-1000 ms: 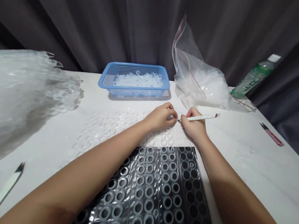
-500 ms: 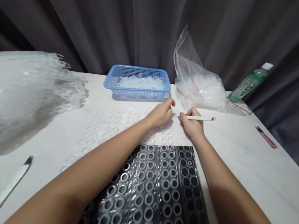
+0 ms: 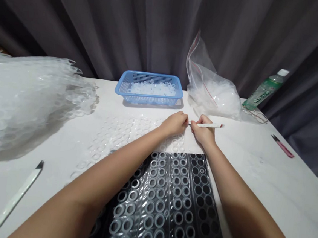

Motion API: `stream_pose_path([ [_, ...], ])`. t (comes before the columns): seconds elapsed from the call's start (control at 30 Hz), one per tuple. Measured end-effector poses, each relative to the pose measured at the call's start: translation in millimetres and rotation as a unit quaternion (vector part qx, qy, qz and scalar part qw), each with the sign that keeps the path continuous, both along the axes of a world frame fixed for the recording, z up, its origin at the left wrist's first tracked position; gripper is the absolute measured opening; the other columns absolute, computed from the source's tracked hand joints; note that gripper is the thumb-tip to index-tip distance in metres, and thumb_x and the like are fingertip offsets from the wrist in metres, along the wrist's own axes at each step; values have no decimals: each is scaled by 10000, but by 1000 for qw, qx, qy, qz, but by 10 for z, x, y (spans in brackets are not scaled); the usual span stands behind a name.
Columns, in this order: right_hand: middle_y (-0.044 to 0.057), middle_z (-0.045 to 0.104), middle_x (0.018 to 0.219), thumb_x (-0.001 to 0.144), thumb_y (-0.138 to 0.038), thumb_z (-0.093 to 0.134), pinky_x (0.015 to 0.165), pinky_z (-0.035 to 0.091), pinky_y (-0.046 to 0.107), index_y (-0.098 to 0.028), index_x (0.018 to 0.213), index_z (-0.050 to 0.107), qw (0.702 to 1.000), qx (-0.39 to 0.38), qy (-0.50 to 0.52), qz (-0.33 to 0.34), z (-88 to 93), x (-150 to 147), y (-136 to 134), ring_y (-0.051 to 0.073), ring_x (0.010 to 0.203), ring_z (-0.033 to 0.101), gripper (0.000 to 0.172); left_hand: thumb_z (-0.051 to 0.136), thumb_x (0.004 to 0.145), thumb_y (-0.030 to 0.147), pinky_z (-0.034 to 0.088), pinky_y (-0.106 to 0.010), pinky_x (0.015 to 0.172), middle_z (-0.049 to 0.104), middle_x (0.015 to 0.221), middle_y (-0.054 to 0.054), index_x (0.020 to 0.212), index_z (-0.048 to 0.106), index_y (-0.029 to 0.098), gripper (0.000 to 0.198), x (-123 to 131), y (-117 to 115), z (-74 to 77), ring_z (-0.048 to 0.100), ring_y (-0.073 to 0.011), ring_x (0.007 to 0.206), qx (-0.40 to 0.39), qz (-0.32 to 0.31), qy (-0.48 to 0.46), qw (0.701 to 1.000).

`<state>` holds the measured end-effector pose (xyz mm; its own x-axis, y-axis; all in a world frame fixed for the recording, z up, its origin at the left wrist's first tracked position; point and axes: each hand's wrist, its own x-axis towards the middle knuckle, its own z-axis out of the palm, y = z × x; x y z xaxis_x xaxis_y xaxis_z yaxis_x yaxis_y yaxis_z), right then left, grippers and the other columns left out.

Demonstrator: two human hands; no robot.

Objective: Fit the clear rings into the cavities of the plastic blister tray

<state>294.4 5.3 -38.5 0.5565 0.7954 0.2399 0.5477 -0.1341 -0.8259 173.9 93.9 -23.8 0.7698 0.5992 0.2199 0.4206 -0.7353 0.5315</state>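
From the head camera, the white table (image 3: 257,156) has its back edge against a dark curtain (image 3: 168,29), and its right edge slants down toward the lower right. A blue basket (image 3: 150,96) of small rings, a plastic bag (image 3: 220,97) and a tilted bottle (image 3: 265,90) line the back; a heap of clear plastic (image 3: 30,101) bounds the left. Bare tabletop lies between the right forearm and the pink cutter (image 3: 283,147) near the right edge.

The right hand (image 3: 205,133) closes narrowly around a white tool (image 3: 211,125), its tip pointing left, just beside the left hand (image 3: 175,123). The left hand's fingers curl in; whether they pinch anything, I cannot tell. Both hands are beyond the black board (image 3: 195,210) covered with rings.
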Motion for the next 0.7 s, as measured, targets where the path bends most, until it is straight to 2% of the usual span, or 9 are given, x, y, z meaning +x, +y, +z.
stream_pose_path([
  [0.07,-48,494,486,752,-301,552,543,336,275,-236,578,335,1000,-2,-9,-2,11,-6,-3,160,532,479,286,458,838,165,437,-291,723,574,787,-36,782,555,169,112,3,80,88,538,-169,745,-9,25,-19,999],
  [0.17,-49,497,501,755,-311,556,568,349,279,-235,584,350,1000,-5,-16,5,27,-18,-20,163,551,494,279,293,927,200,440,-283,749,577,881,-48,937,515,166,225,-64,329,350,537,-157,804,2,94,-78,992],
  [0.23,-47,519,511,761,-336,562,586,364,281,-235,598,371,1000,-5,-4,12,37,-28,-38,165,567,517,271,386,903,209,424,-303,832,568,950,-61,958,517,169,148,-152,551,545,536,-176,903,64,163,-132,976],
  [0.3,-46,538,511,767,-358,563,595,378,282,-236,611,385,1000,-1,14,15,49,-42,-58,167,573,536,266,434,886,201,392,-350,918,541,1054,-94,971,545,167,144,-258,768,688,522,-215,1012,98,231,-91,964],
  [0.4,-40,553,524,764,-390,572,598,391,283,-236,617,405,1000,17,11,17,69,-83,-75,174,589,554,271,451,888,228,383,-418,939,523,1148,-113,965,591,178,168,-421,1004,763,508,-276,1087,83,322,32,943],
  [0.5,-47,565,533,759,-448,583,556,397,270,-238,647,398,996,27,66,53,74,-149,-67,165,551,564,301,470,843,131,424,-410,852,591,1030,-108,967,599,177,185,-541,1096,751,556,-284,1008,89,342,60,934],
  [0.6,-59,555,510,737,-488,599,511,392,252,-240,664,382,987,10,130,89,44,-200,-40,148,495,556,338,495,809,91,430,-392,804,616,926,-107,1019,565,163,232,-579,1065,764,578,-280,940,104,351,53,929],
  [0.67,-57,552,508,722,-463,602,511,395,246,-237,656,392,988,-6,131,85,10,-205,-12,145,507,564,315,520,813,122,423,-352,807,615,978,-97,1042,543,170,235,-559,990,786,575,-251,946,124,324,38,937],
  [0.7,-57,552,512,718,-434,596,512,398,244,-236,653,398,988,-11,131,76,-7,-200,4,144,515,568,288,528,821,150,420,-322,807,615,1001,-81,1046,541,179,227,-538,937,793,576,-224,939,136,290,30,947],
])
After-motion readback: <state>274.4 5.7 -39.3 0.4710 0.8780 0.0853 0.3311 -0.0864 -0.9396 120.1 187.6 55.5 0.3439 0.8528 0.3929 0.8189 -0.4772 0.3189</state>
